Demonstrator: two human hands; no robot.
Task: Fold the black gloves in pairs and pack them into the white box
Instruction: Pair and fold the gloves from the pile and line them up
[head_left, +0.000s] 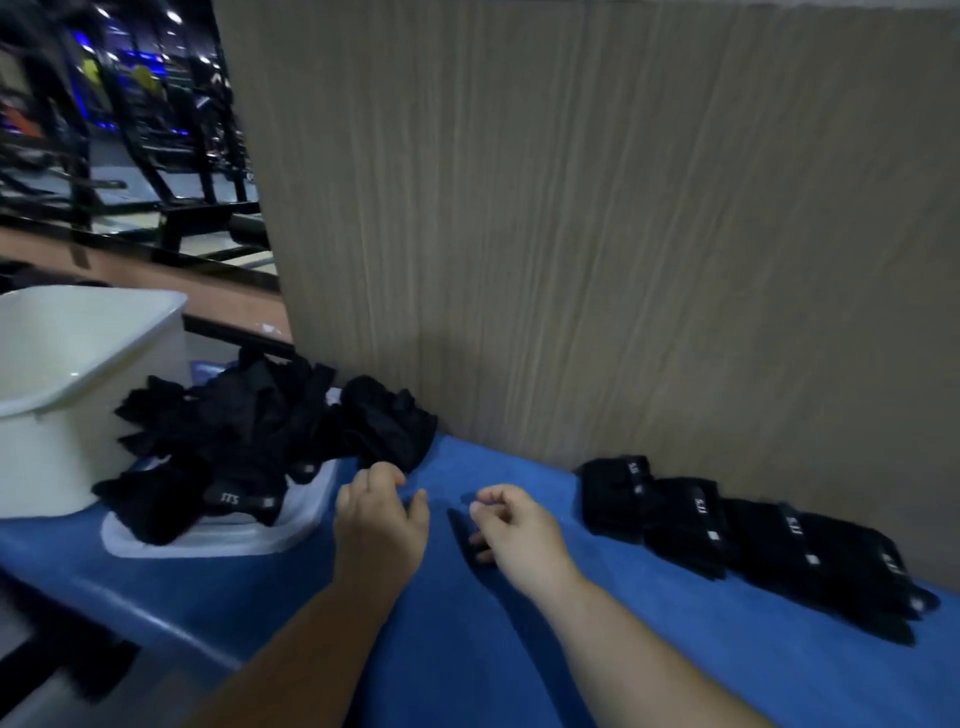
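Note:
A heap of loose black gloves (244, 436) lies on a white lid (291, 530) on the blue table, spilling toward the wooden wall. The white box (78, 364) stands at the far left, tilted, its inside showing no gloves. A row of folded black glove pairs (753, 535) lies along the wall at the right. My left hand (376, 514) hovers over the table just below the heap's right edge, fingers loosely curled and holding nothing. My right hand (514, 530) sits beside it, fingers loosely curled over the blue surface, also holding nothing.
A tall wood-grain panel (571, 234) bounds the table's far side. The blue table (519, 649) has its front edge running down the lower left. Dark gym equipment (130, 130) stands beyond the table at the upper left.

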